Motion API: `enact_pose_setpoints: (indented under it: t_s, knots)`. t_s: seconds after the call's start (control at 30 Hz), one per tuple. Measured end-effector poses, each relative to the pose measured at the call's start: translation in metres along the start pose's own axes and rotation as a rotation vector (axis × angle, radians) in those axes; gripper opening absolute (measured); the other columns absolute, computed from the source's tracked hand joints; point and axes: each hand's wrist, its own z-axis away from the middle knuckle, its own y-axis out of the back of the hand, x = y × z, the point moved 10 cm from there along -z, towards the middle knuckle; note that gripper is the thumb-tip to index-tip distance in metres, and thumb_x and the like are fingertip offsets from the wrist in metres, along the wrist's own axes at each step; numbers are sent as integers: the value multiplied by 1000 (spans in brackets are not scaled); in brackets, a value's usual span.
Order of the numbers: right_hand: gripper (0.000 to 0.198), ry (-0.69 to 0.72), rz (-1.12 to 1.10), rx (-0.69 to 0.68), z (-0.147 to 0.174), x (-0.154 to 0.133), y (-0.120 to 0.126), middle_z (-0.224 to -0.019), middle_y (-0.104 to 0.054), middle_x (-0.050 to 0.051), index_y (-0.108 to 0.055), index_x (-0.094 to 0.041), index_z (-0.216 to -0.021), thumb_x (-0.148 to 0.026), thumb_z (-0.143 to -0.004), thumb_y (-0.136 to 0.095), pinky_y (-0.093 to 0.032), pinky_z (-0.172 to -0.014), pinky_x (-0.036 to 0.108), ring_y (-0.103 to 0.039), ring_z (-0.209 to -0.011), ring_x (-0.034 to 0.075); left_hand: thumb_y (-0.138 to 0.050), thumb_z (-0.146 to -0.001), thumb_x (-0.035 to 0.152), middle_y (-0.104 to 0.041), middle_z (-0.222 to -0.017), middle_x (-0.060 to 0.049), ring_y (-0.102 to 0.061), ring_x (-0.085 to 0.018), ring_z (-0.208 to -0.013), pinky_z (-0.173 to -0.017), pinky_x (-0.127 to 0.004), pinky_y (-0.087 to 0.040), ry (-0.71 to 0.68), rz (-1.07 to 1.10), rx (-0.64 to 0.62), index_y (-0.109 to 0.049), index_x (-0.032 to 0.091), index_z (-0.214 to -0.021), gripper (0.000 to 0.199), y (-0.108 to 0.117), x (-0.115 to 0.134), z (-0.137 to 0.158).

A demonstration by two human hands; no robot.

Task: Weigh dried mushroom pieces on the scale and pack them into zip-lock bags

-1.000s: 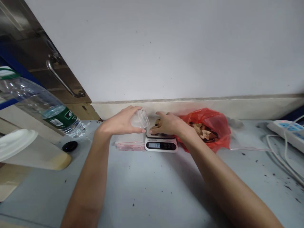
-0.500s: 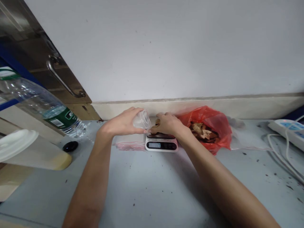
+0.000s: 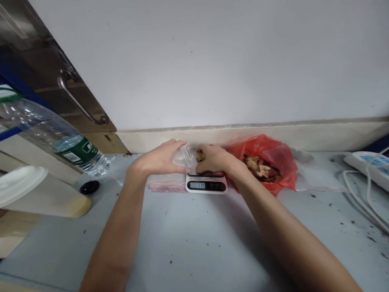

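Observation:
My left hand (image 3: 159, 159) is closed around a clear plastic cup (image 3: 185, 157), tipped on its side with its mouth facing right. Cupped over a small kitchen scale (image 3: 190, 186), my right hand (image 3: 215, 157) grips brown dried pieces (image 3: 200, 155); their exact kind is unclear. The cup's mouth is close to these pieces. The scale's display is lit, its digits blurred. Just right of the scale, a red plastic bag (image 3: 287, 164) stands open with more brown dried pieces (image 3: 261, 168) inside. A stack of clear bags with red-lined edges (image 3: 167, 186) lies left of the scale.
On the left are a water bottle (image 3: 73, 152), a white-lidded tub (image 3: 45, 194) and a black round object (image 3: 89, 187). A power strip (image 3: 369, 166) with white cables (image 3: 355, 198) lies at the right. Behind rises a white wall (image 3: 212, 69). Dark crumbs dot the grey tabletop (image 3: 182, 227).
The cup in my left hand has shifted slightly right, toward the scale. My right hand has moved slightly right, and more of the brown pieces under its fingers shows.

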Motion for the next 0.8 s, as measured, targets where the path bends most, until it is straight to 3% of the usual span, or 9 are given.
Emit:
enact_pose_setpoints:
  t_s: [0.27, 0.4, 0.6, 0.8]
  knots:
    - [76, 41, -72, 2, 2, -2, 1, -128, -72, 12, -58, -23, -137, -11, -64, -75, -52, -73, 29, -70, -108, 28, -70, -76, 53, -68, -133, -9, -61, -33, -125, -102, -40, -47, -64, 30, 0, -61, 25, -133, 64, -1, 8, -2]
    - [76, 48, -135, 4, 5, 4, 7, -115, -76, 11, -56, -21, -138, -7, -65, -70, -50, -63, 27, -72, -92, 25, -72, -76, 56, -67, -133, -14, -62, -35, -122, -100, -41, -49, -26, 36, -34, -59, 21, -138, 72, -7, 2, -3]
    - [61, 112, -209, 0, 6, 13, 15, -102, -76, 3, -65, -23, -124, -8, -65, -70, -51, -66, 27, -70, -85, 21, -73, -77, 54, -67, -132, -14, -63, -35, -122, -100, -40, -49, -10, 38, -54, -59, 21, -137, 69, -13, 0, -7]
    - [49, 130, -392, -36, 9, 17, 20, -85, -71, -3, -61, -24, -120, -13, -73, -70, -52, -68, 27, -68, -76, 18, -73, -77, 55, -67, -134, -14, -62, -35, -124, -101, -43, -49, -29, 59, -83, -59, 22, -137, 70, -18, 1, -8]
